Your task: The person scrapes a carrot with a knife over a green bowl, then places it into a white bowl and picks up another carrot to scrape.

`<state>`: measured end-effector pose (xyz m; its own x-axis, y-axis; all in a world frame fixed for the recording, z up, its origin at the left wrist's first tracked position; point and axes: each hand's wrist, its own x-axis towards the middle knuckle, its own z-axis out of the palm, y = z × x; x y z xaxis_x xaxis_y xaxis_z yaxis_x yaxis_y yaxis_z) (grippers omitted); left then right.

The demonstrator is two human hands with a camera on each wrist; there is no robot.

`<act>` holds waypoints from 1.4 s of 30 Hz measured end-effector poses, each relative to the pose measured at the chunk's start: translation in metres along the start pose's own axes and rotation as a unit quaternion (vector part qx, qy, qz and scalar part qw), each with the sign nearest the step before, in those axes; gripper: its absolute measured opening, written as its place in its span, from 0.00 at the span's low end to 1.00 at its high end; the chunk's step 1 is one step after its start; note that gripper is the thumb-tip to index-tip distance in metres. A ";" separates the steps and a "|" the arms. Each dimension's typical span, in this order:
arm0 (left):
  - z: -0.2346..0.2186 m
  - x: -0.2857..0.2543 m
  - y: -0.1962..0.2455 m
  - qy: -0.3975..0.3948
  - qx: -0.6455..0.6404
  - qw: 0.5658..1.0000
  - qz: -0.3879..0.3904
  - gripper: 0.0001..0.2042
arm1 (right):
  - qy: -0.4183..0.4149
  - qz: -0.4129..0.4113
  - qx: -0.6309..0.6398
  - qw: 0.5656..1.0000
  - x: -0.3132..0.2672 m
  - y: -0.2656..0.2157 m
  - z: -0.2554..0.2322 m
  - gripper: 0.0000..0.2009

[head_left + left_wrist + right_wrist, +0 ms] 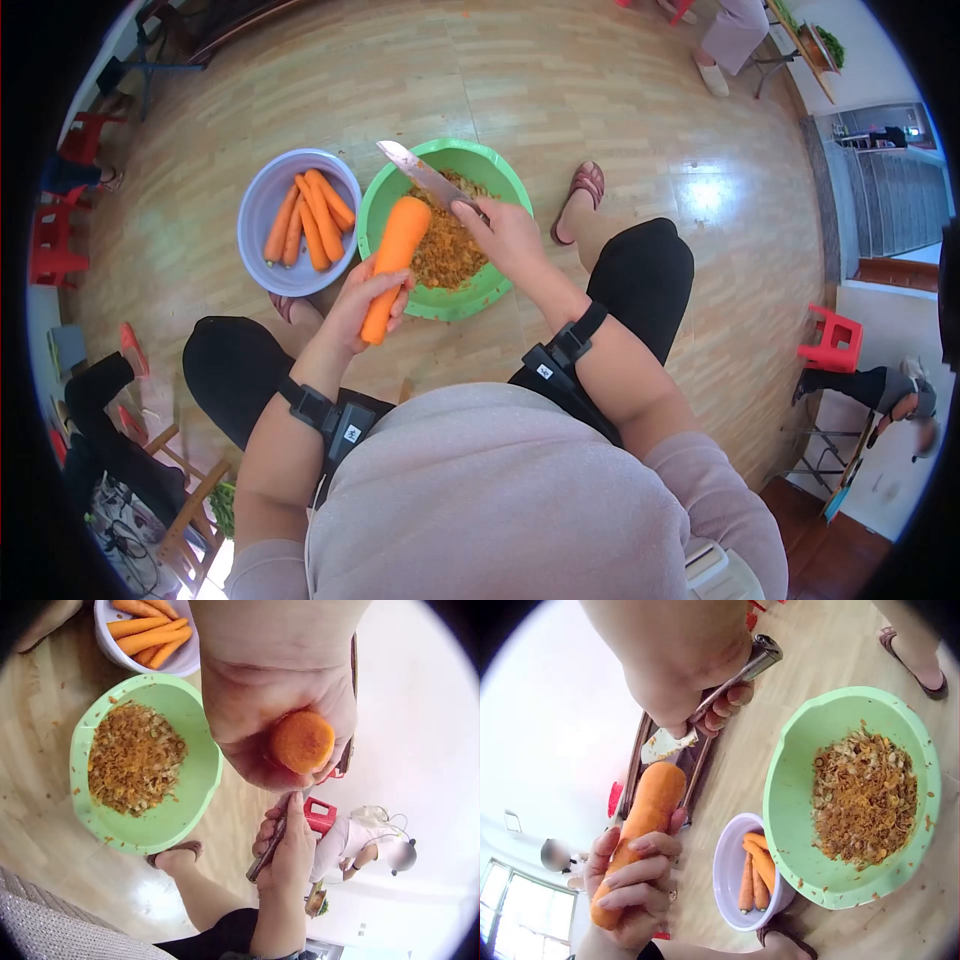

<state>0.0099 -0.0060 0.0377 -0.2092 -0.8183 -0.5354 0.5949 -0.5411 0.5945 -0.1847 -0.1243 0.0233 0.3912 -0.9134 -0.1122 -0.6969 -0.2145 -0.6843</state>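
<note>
A thick, smooth orange carrot (402, 235) slants up from my left hand (352, 302), whose fingers and thumb grip its lower half. Its blunt end (306, 742) pokes out of that palm in the left wrist view. My right hand (508, 240) grips the metal handle of a knife (415, 170), with the thumb toward the blade. In the head view, the blade lies just beyond the carrot's upper end. Scraps stick to the blade (669, 744) in the right wrist view. Below both hands stands a green basin (372, 205) with shredded orange and pale peelings (452, 250).
A light purple basin (248, 215) with several carrots (318, 222) stands left of the green one on the wood-patterned floor (640, 130). My knees flank the basins. Red stools (832, 338) and other people are around the room's edges.
</note>
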 end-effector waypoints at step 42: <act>-0.025 0.008 -0.014 0.012 -0.084 0.994 -0.068 0.28 | 0.045 -0.089 0.092 0.991 -0.008 0.001 0.026 0.17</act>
<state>0.0189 -0.0001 0.0103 -0.2795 -0.7332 -0.6199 0.6838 -0.6052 0.4076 -0.1731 -0.1079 0.0045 0.4370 -0.8957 0.0822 -0.4969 -0.3166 -0.8080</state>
